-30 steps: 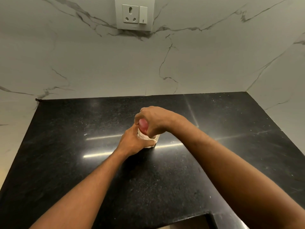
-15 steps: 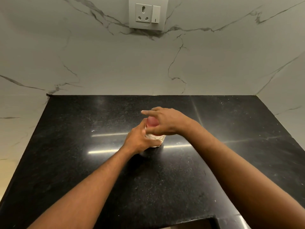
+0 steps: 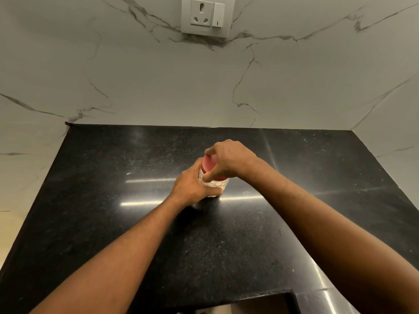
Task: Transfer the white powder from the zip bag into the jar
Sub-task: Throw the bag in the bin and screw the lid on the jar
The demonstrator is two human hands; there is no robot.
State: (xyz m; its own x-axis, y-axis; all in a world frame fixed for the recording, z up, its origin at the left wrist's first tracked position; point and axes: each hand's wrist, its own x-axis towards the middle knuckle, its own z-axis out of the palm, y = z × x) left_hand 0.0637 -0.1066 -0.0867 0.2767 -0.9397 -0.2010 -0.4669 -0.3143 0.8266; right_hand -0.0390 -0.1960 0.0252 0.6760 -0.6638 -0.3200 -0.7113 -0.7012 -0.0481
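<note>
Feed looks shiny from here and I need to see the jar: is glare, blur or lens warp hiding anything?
Head view: light streaks glare on the black counter, just left and right of the jar, not over it. Wide-angle warp bends the counter edges and walls. Both hands, left hand and right hand, cover most of the jar and red lid; focus is sharp.

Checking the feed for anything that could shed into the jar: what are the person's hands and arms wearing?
Nothing that shows. The left hand and right hand are both bare: no gloves, and no rings visible on the fingers in view. Both forearms are uncovered all the way to the frame's bottom edge, so no sleeve or cuff appears. No watch, band or bracelet shows at either wrist.
</note>
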